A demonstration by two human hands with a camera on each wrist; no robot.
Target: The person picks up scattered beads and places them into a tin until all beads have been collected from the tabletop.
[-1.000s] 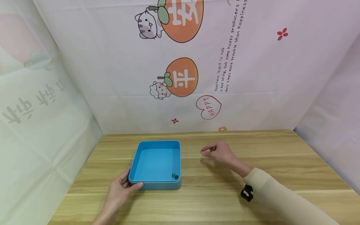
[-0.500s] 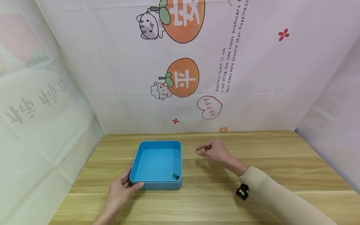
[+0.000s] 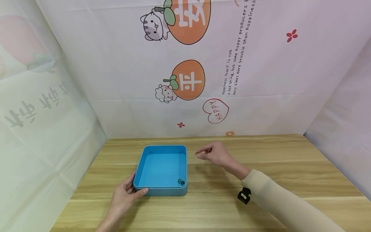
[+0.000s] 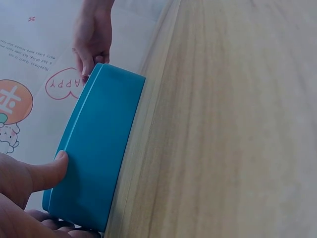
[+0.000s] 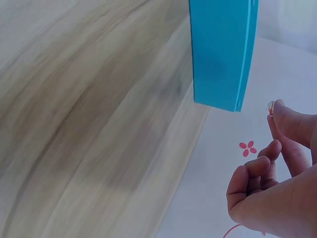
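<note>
A square blue box (image 3: 163,191), open at the top, stands on the wooden table. My left hand (image 3: 123,195) grips its near left corner, the thumb over the front rim and the fingers behind the left side. Two dark green marbles (image 3: 181,182) lie in the box's near right corner. To the right of the box my right hand (image 3: 215,155) is raised above the table. Its thumb and index finger pinch a small clear marble (image 5: 270,108), seen best in the right wrist view, while the other fingers curl inward. The marble is just outside the box's right rim.
The wooden table (image 3: 278,174) ends at a white printed cloth wall (image 3: 255,112) behind the box. Another cloth wall (image 3: 52,135) rises on the left. A black strap device (image 3: 244,195) hangs at the right sleeve.
My right hand has moved left toward the box, carrying the pinched marble. The left hand and the box stay where they were, as do the two marbles inside.
</note>
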